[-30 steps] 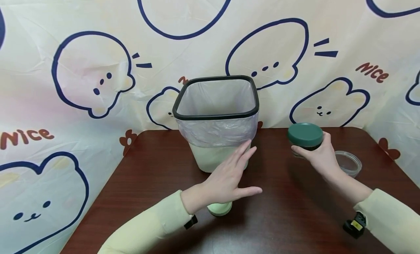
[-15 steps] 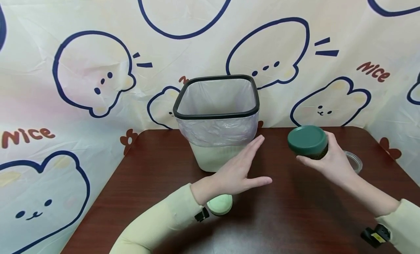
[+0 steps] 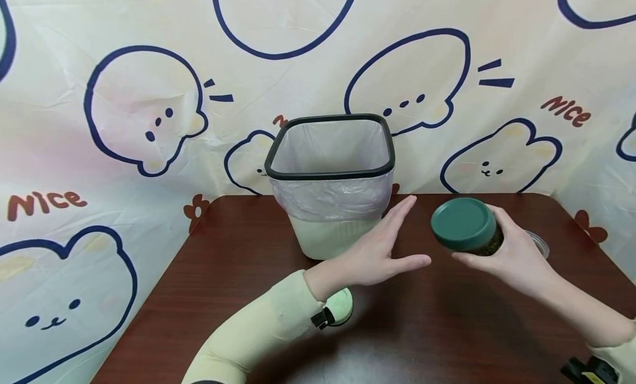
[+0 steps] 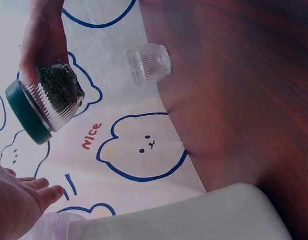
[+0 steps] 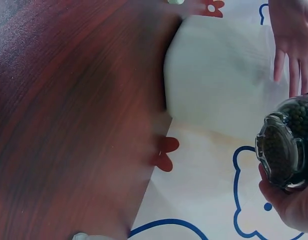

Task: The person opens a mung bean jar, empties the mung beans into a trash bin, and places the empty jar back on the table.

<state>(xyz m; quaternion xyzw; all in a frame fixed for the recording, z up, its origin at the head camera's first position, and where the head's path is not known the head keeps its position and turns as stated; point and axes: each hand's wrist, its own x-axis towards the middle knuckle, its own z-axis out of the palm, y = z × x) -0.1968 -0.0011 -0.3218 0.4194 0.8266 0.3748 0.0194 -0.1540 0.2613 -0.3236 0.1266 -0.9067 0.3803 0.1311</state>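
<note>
My right hand (image 3: 519, 257) grips a clear ribbed jar with a green lid (image 3: 463, 224), held tilted above the table; dark green grains inside show in the left wrist view (image 4: 59, 87). In the right wrist view the jar's glass base (image 5: 281, 150) faces the camera. My left hand (image 3: 375, 254), fingers straight and thumb spread, is in the air left of the jar, in front of the bin, holding nothing. A gap separates it from the jar.
A pale bin with a black rim (image 3: 330, 176) and a plastic liner stands at the back centre. A light green round object (image 3: 340, 304) lies partly under my left wrist. Behind my right hand is a clear container (image 3: 540, 245). Patterned cloth (image 3: 149, 207) surrounds the table (image 3: 427, 329).
The right hand has brought the jar nearer and lower, tilting it so more of its side shows. My left hand has moved right, towards the jar.
</note>
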